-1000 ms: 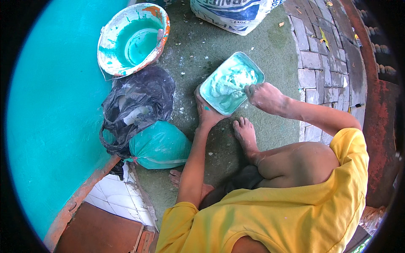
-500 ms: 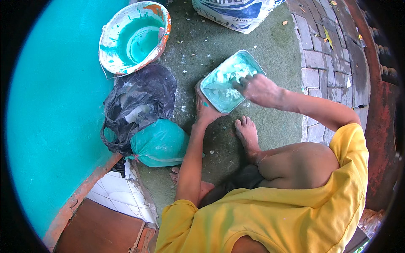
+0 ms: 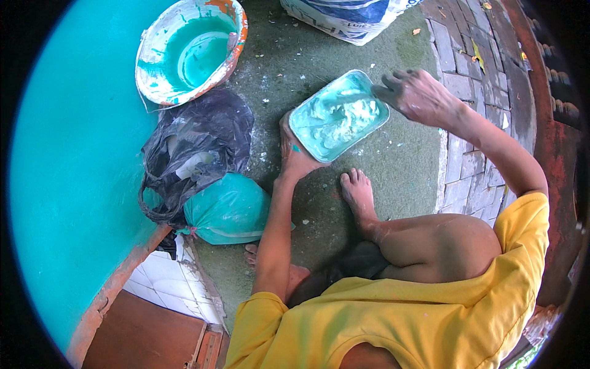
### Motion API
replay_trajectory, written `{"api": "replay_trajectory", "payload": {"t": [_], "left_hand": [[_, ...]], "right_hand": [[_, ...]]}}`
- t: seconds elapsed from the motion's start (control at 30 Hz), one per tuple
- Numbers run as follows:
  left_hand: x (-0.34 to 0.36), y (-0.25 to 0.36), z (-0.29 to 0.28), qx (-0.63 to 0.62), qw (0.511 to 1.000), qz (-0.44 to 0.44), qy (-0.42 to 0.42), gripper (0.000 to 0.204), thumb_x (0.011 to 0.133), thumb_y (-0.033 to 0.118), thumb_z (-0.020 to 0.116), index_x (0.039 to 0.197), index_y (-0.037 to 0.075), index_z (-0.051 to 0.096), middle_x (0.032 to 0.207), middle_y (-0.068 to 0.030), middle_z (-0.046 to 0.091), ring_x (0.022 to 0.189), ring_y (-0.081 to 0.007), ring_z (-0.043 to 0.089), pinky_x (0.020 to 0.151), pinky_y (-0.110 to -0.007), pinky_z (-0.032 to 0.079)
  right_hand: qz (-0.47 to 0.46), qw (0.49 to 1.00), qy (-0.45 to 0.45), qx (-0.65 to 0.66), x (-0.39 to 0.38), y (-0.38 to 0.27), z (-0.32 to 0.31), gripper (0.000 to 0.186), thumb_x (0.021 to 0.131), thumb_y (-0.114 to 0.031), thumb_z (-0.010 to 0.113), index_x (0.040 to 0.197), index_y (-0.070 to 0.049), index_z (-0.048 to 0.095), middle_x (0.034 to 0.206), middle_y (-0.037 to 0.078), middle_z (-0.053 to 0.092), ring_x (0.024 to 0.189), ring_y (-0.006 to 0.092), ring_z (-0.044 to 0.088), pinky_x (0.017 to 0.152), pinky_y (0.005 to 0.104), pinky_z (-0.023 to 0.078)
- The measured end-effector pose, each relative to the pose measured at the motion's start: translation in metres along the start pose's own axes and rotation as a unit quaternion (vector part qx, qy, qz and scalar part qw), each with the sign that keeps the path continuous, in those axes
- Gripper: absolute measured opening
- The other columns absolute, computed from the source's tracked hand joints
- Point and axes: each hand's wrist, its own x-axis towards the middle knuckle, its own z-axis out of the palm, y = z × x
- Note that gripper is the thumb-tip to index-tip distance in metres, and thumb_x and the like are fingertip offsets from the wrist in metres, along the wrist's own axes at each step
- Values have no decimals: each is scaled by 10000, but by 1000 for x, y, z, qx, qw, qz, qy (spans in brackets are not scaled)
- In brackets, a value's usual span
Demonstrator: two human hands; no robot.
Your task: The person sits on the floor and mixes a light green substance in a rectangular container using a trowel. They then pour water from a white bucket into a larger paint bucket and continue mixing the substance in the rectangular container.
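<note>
A rectangular, rounded tray (image 3: 299, 133) holds thick pale-green and white paste (image 3: 347, 117). My left hand (image 3: 296, 154) grips the tray at its left side, with the fingers hidden beneath it and a green smear on the skin. At the tray's upper right edge, my right hand (image 3: 418, 96) is closed round the end of a flat paste-coated tool (image 3: 356, 96), which reaches over the paste. Most of that tool blends into the paste, so its exact kind is hard to make out.
A paint-smeared bucket (image 3: 147, 77) with green liquid stands upper left. Below it lie a crumpled black plastic bag (image 3: 224, 132) and a tied green bag (image 3: 230, 209) beside the turquoise wall (image 3: 74, 154). A white-and-blue sack (image 3: 356, 18) stands at the top. My bare foot (image 3: 358, 194) rests on the concrete.
My right hand has moved up and right, from above the paste to the tray's edge. The paste is spread differently, and the tray has shifted slightly.
</note>
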Motion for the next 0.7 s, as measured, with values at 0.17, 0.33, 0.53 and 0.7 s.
{"api": "replay_trajectory", "payload": {"t": [0.17, 0.33, 0.53, 0.7], "left_hand": [[12, 22, -9, 10, 998, 65, 4, 1284, 369, 237, 912, 1366, 29, 130, 1311, -223, 315, 1235, -396, 344, 1041, -487, 318], [16, 21, -12, -1, 997, 75, 22, 1274, 366, 231, 911, 1362, 25, 143, 1304, -223, 321, 1226, -392, 352, 1039, -488, 321], [17, 19, -8, -5, 997, 72, 36, 1267, 365, 252, 915, 1355, 20, 161, 1293, -216, 331, 1221, -387, 360, 1035, -482, 328], [11, 18, -4, -3, 998, 48, 29, 1282, 375, 289, 919, 1360, 15, 145, 1295, -216, 330, 1217, -387, 363, 1026, -490, 331]], "right_hand": [[-23, 997, -46, -53, 7, 32, 46, 299, 860, -142, 552, 1151, -81, 577, 868, 55, 594, 798, 195, 614, 635, 321, 498], [67, 994, -56, 71, -7, 32, 49, 135, 745, -147, 650, 729, -20, 605, 644, 98, 601, 631, 285, 628, 548, 405, 484], [73, 968, -141, 195, -32, 39, 55, 258, 774, -251, 655, 741, 4, 633, 676, 169, 607, 661, 366, 597, 586, 449, 470], [71, 947, -98, 299, -34, 41, 71, 284, 806, -286, 652, 797, -2, 670, 734, 205, 613, 687, 398, 579, 587, 454, 454]]}}
